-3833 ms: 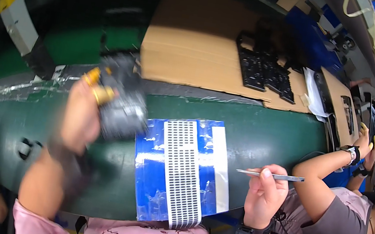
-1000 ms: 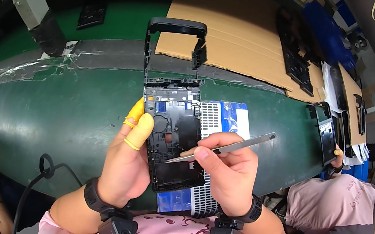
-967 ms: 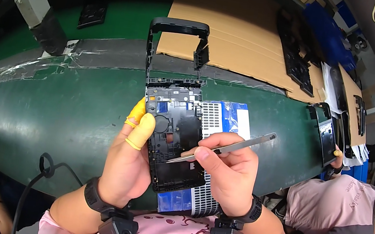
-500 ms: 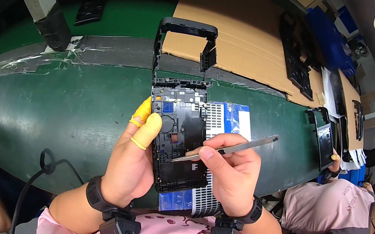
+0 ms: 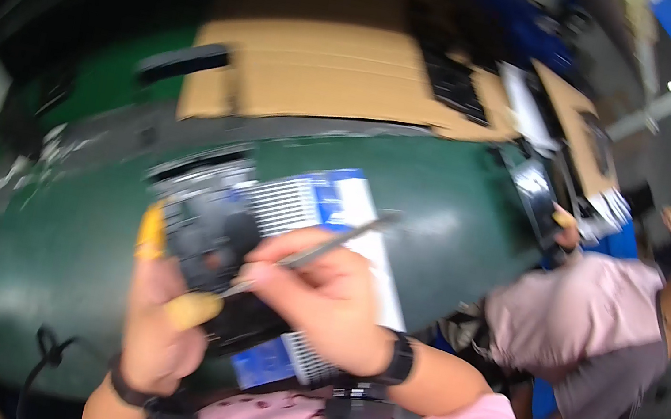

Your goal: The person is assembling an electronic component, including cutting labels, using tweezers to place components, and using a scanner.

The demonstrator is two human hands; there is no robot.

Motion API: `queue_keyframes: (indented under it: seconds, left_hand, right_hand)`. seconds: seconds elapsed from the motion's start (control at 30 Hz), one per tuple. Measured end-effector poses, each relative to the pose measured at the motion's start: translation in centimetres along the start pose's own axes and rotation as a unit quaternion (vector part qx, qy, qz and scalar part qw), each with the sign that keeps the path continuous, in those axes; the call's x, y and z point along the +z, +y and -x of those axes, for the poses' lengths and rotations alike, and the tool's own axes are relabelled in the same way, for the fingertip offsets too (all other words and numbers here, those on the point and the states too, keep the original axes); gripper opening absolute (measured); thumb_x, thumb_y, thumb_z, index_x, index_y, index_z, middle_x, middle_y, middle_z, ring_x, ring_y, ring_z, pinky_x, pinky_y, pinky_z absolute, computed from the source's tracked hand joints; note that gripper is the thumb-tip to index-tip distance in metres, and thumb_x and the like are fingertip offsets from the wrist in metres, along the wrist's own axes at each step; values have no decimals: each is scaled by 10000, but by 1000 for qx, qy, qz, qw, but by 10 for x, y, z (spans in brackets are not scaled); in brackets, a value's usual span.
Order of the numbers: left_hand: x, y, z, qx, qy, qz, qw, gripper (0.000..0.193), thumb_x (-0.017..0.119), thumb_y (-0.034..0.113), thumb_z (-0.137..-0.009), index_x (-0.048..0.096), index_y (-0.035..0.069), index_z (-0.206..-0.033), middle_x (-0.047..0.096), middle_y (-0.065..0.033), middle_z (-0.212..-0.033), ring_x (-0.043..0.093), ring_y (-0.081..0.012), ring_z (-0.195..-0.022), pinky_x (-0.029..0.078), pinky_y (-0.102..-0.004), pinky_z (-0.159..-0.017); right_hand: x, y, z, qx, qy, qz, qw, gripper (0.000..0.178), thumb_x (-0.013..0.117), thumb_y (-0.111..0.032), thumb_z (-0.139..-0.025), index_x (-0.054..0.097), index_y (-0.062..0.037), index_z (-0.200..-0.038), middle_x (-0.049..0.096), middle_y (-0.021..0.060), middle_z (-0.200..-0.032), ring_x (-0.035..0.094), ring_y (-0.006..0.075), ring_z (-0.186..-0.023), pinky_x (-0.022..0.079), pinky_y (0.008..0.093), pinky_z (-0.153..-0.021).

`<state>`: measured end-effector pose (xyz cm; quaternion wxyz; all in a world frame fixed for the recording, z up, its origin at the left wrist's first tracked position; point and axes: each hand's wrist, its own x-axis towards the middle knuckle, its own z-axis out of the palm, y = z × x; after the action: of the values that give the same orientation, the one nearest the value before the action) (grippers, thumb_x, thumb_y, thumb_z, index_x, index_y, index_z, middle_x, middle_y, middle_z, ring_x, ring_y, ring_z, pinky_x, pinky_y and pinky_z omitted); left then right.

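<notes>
A black plastic housing (image 5: 214, 211) with an open frame at its far end is held tilted over the green table. My left hand (image 5: 155, 339) closes on its left edge, yellow finger cots (image 5: 153, 233) covering the thumb and a finger. In my right hand (image 5: 332, 303), slim metal tweezers (image 5: 330, 249) are pinched between thumb and fingers, points down at the near part of the housing. Motion blur hides whether the points touch it. Behind the housing lies a white, slotted panel with blue film (image 5: 287, 205), partly covered by my hands.
Cardboard (image 5: 306, 70) covers the far side of the green table (image 5: 50, 249), with black plastic frames (image 5: 459, 92) on it. To the right, a co-worker (image 5: 568, 313) holds another black housing (image 5: 533, 191). A black cable (image 5: 48, 346) loops at the near left.
The whole view has swung and blurred. In the picture, the housing and both hands have shifted left, and the housing leans further to the left. Both hands keep their holds.
</notes>
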<state>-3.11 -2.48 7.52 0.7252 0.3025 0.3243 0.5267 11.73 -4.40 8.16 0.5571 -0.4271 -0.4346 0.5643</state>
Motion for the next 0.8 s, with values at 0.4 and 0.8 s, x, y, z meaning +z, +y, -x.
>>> queue_keyframes:
  seconds: [0.4,0.8]
  left_hand:
    - [-41,-19,-23,308,-209,-339,864,365,562,136,-764,503,-23,-1087,405,-280,-1226,411,-372,-1134,330,-486,-957]
    - [-14,5,2,14,38,95,995,476,489,228,-844,395,-18,-1241,434,-183,-1240,463,-330,-1070,373,-497,-911]
  right_hand:
    - [-33,-4,11,-101,104,-138,980,85,573,-48,-826,516,-11,-877,521,-16,-782,489,26,-692,405,186,-594]
    - [-54,13,6,-91,146,-100,980,46,578,-32,-815,538,-18,-832,554,-4,-744,519,45,-683,436,205,-615]
